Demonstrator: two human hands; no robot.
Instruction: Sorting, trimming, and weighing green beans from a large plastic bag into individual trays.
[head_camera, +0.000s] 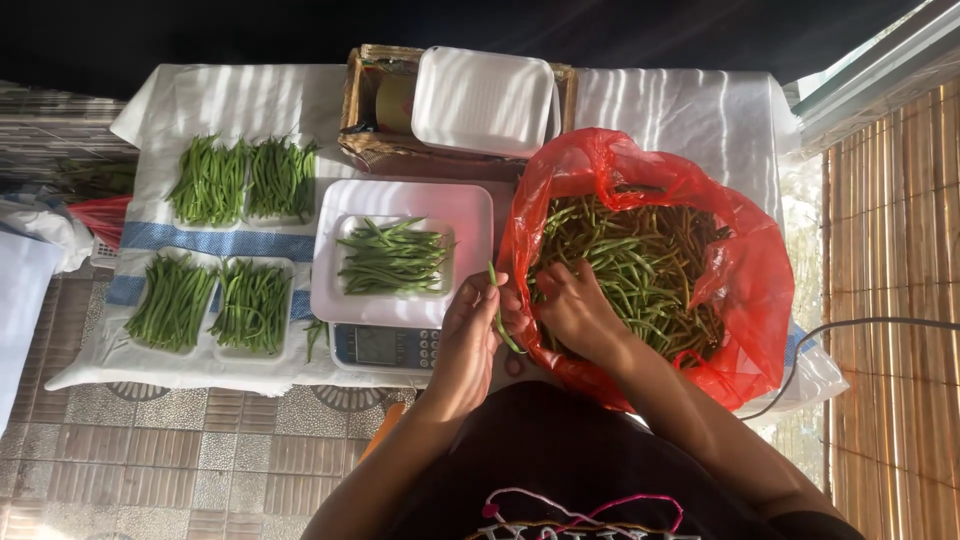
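My left hand (468, 335) pinches a single green bean (501, 310) at the near right corner of a white weighing scale (470, 215). A small white tray (346, 228) heaped with green beans (392, 256) rests on the scale's platform. My right hand (575, 308) reaches into a red plastic bag (750, 280) full of loose green beans (640, 260), with its fingers curled around some of them.
Several white trays of green beans (228, 240) lie on the white cloth (690, 110) at the left. A wicker basket (358, 100) holding a stack of empty white trays (483, 98) stands behind the scale. A bamboo screen (895, 250) is at the right, tiled floor below.
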